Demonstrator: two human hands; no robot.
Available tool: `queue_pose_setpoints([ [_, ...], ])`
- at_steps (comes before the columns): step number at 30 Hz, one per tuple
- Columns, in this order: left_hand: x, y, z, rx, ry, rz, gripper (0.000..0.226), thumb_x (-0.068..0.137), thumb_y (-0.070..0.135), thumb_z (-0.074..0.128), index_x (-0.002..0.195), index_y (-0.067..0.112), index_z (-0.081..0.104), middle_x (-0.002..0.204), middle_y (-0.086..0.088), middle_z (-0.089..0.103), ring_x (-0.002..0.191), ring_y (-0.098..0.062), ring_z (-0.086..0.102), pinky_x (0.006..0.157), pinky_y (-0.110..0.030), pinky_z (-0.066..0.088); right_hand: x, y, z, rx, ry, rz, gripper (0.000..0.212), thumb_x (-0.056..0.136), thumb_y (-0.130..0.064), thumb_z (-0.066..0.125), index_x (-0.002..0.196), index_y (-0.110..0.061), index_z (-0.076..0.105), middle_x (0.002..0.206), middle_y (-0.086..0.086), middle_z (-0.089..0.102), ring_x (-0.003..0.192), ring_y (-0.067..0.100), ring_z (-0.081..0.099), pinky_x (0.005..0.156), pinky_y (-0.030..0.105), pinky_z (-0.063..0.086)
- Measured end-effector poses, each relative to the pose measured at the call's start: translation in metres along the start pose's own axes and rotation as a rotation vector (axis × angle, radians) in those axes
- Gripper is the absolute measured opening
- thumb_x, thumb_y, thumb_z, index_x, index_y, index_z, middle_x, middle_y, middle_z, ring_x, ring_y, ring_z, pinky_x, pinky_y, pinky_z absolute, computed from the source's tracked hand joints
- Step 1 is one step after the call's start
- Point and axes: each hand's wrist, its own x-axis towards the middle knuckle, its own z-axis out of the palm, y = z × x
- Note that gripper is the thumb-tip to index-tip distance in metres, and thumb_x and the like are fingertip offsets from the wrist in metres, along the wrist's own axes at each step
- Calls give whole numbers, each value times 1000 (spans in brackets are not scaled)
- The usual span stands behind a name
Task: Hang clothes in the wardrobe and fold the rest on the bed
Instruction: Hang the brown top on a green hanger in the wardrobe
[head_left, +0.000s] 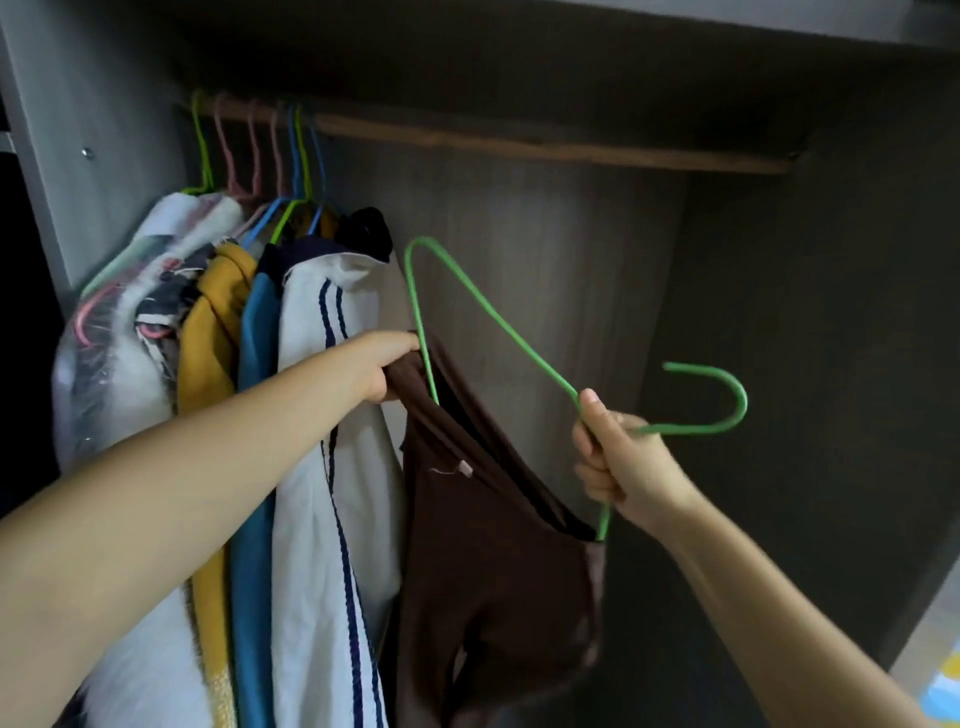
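Note:
A brown garment (493, 561) hangs in front of me inside the open wardrobe, partly threaded onto a green wire hanger (498, 319) that is tilted with its hook pointing right. My left hand (387, 366) grips the garment's upper edge by the hanger's left arm. My right hand (621, 462) grips the hanger at its neck, just below the hook. The wooden rail (545, 140) runs across the top, well above the hanger.
Several garments (306, 415) hang bunched at the rail's left end on coloured hangers: white with navy stripes, blue, mustard, and one in a plastic cover. The right stretch of rail is bare. Dark wardrobe walls close in at right; a bright patterned surface (943, 680) shows at bottom right.

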Motion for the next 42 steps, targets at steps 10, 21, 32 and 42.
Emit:
queue_pose_setpoints([
  [10, 41, -45, 1, -136, 16, -98, 21, 95, 0, 47, 76, 7, 48, 68, -9, 55, 62, -18, 52, 70, -28, 58, -24, -58, -27, -810, -216, 372, 52, 102, -46, 32, 62, -15, 42, 43, -6, 22, 36, 10, 17, 37, 15, 17],
  [21, -25, -62, 94, 1171, -370, 532, 31, 78, -4, 38, 70, 11, 64, 67, -10, 61, 52, -26, 66, 45, -28, 51, -15, -44, -23, -658, -205, 598, 40, 104, -32, 34, 69, -15, 40, 43, -9, 22, 33, 3, 17, 31, 13, 14],
  [32, -58, -74, 123, 726, -499, 854, 59, 88, 57, 50, 132, 17, 52, 130, -1, 57, 120, -14, 53, 103, -30, 40, 34, -70, -31, 1, 157, 425, 18, 98, 1, 36, 90, 0, 52, 66, 6, 50, 52, 11, 51, 51, 24, 53],
  [42, -60, -73, 116, 894, -207, 658, 46, 90, 46, 54, 122, 12, 48, 109, -5, 58, 99, -22, 60, 83, -36, 52, 85, -54, 19, -83, 193, 215, 36, 102, -1, 28, 135, 8, 39, 121, 12, 65, 111, 19, 62, 71, 23, 45],
])
